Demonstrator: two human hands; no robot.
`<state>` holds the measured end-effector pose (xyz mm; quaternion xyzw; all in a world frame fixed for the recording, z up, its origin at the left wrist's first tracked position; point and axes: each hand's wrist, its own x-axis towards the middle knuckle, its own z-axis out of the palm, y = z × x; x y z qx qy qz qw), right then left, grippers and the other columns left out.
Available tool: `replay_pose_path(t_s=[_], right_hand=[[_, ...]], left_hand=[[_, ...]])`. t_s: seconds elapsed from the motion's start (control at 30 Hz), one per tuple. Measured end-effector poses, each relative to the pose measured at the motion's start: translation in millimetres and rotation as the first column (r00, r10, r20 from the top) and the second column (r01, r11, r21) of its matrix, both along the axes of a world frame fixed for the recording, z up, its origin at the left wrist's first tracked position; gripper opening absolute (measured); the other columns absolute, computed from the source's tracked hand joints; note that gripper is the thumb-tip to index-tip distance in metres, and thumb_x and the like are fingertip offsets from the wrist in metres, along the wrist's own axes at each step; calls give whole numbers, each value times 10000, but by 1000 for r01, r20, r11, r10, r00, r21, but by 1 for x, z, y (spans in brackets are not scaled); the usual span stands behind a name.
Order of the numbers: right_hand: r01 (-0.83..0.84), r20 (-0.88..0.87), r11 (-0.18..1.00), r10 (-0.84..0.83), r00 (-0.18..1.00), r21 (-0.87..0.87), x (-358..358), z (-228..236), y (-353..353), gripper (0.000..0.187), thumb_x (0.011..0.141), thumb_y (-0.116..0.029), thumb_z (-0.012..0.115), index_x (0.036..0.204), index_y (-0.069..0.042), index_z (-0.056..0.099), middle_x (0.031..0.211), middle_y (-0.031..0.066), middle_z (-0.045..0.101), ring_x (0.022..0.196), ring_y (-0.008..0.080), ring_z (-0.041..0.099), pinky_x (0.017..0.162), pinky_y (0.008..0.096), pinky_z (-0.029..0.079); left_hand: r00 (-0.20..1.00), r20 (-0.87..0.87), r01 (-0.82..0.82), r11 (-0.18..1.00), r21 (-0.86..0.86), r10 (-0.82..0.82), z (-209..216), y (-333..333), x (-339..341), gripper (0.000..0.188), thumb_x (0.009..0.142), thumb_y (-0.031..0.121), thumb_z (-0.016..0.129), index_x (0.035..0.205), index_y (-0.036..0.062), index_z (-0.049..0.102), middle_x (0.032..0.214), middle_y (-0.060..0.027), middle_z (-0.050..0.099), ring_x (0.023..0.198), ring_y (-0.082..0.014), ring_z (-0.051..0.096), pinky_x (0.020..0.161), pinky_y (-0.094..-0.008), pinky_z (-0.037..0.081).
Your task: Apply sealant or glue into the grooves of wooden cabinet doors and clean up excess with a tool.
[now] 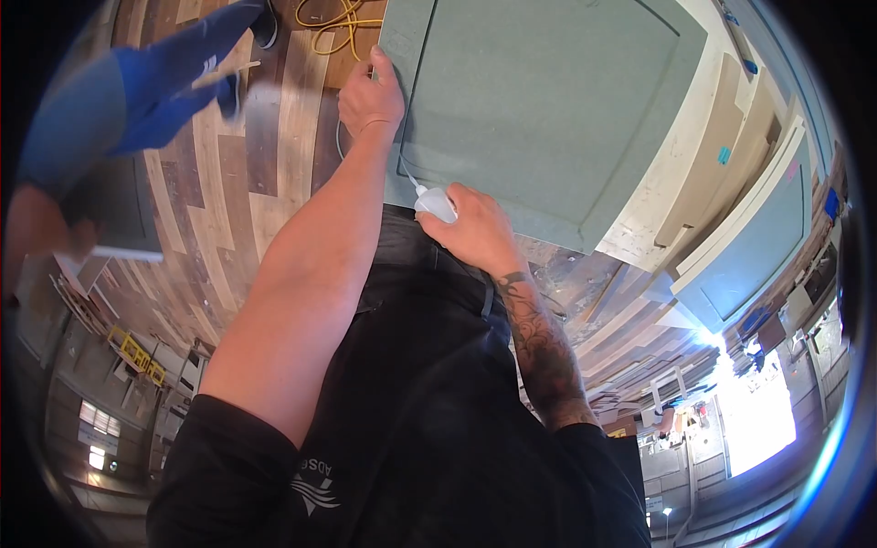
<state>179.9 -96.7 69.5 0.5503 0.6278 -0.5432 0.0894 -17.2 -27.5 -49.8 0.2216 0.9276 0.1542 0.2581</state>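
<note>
A grey-green panel door (539, 110) with a recessed border lies in front of me. My left hand (372, 96) is at its left edge, thumb up along the rim and fingers curled over the side; the fingertips are partly hidden. Close to my waist, my right hand (470, 224) is closed around a white rounded plastic thing (435, 205) with a narrow tip. A thin pale line, like a cord, runs from that tip toward my left forearm. The panel's near edge is close to my waist.
A yellow cord (343, 23) lies coiled on the plank-patterned floor (219, 192). At the left, a person in blue trousers (174, 87) is blurred. Long boards (708, 155) and another grey-green panel (754, 242) stand at the right. A bright opening (758, 411) shows at lower right.
</note>
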Motion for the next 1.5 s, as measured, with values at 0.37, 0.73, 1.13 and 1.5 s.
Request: replay_pose_path(t_s=[0.37, 0.73, 1.13, 1.5], right_hand=[[-55, 40, 998, 55, 998, -21, 1, 1, 1, 434, 805, -431, 747, 973, -39, 668, 1004, 171, 704, 1011, 401, 660, 869, 498, 517], [-107, 42, 994, 107, 993, 4, -2, 7, 12, 428, 795, -421, 732, 950, -24, 681, 972, 190, 704, 973, 417, 663, 828, 511, 518], [-208, 76, 976, 213, 974, -66, -4, 16, 24, 454, 802, -420, 717, 1004, -14, 692, 1022, 193, 717, 1011, 398, 681, 869, 500, 529], [-228, 84, 971, 233, 969, -71, -2, 16, 26, 441, 795, -417, 709, 975, -15, 696, 1015, 188, 715, 1008, 393, 681, 874, 495, 530]], left_hand=[[1000, 0, -2, 1000, 9, 2, 2, 1, 1, 712, 983, 671, 406, 1157, 74, 752, 1108, -228, 740, 1092, -431, 681, 934, -523, 523], [1000, -11, -15, 1000, -7, 15, 3, 1, -2, 673, 983, 663, 418, 1167, 111, 757, 1106, -225, 740, 1081, -431, 684, 920, -523, 525], [1000, -14, -18, 1000, -9, 18, 6, 2, -3, 636, 991, 641, 425, 1141, 122, 760, 1098, -214, 743, 1066, -431, 686, 911, -521, 528], [1000, 26, -4, 1000, -13, 5, 12, 4, -1, 684, 1015, 628, 383, 1195, 78, 748, 1116, -224, 736, 1091, -434, 667, 956, -501, 504]])
